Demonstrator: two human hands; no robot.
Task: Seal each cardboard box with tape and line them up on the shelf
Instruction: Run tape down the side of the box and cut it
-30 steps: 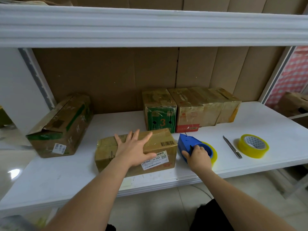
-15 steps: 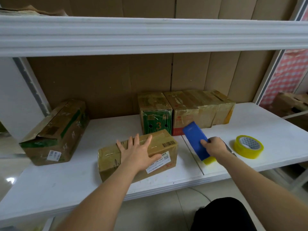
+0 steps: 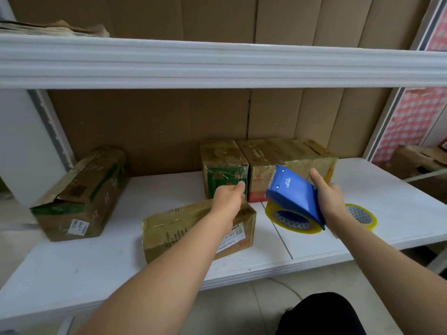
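Note:
A taped brown box (image 3: 191, 228) with a white label lies near the front of the white shelf (image 3: 314, 252). My left hand (image 3: 228, 198) hovers over its far right corner, fingers loosely curled, holding nothing. My right hand (image 3: 330, 198) grips a blue tape dispenser (image 3: 294, 195), raised off the shelf, with its yellow tape roll (image 3: 290, 222) hanging below. Against the back wall a green-fronted box (image 3: 223, 165) starts a tight row of taped boxes (image 3: 280, 155). At the far left a larger box (image 3: 82, 192) lies with an end flap loose.
A spare yellow tape roll (image 3: 362, 217) lies on the shelf at the right, partly behind my right wrist. The upper shelf board (image 3: 217, 64) overhangs the work area. Another cardboard box (image 3: 420, 163) sits beyond the right upright.
My right hand has lifted the blue dispenser off the shelf and tilted it up in front of the row. My left hand has risen from the front box's top.

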